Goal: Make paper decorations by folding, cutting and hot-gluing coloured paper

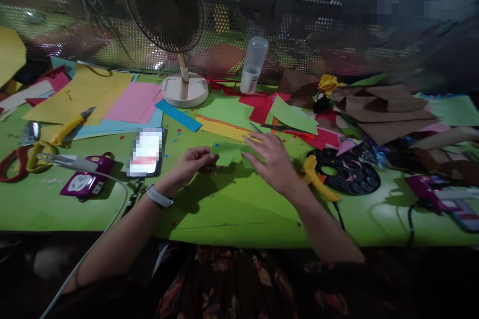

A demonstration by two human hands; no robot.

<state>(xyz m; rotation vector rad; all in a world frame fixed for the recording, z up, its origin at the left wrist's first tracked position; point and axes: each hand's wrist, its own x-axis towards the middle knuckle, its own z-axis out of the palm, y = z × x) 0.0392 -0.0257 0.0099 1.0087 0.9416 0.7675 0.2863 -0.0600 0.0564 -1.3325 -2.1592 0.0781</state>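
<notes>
A small folded piece of light green paper (227, 152) lies on the green table cover (224, 209) in the middle. My left hand (189, 164), with a watch on its wrist, pinches the paper's left edge between thumb and fingers. My right hand (271, 159) lies on the paper's right side, fingers stretched flat and pressing it down. Just beyond the right hand lie orange-handled scissors (288, 130).
A desk fan (168, 25) and a white bottle (253, 65) stand at the back. Coloured paper sheets (123, 102) cover the far table, brown paper (385, 109) at right. A phone (145, 152), a purple glue gun (84, 179), a yellow cutter (69, 127) and a black tray (346, 172) surround me.
</notes>
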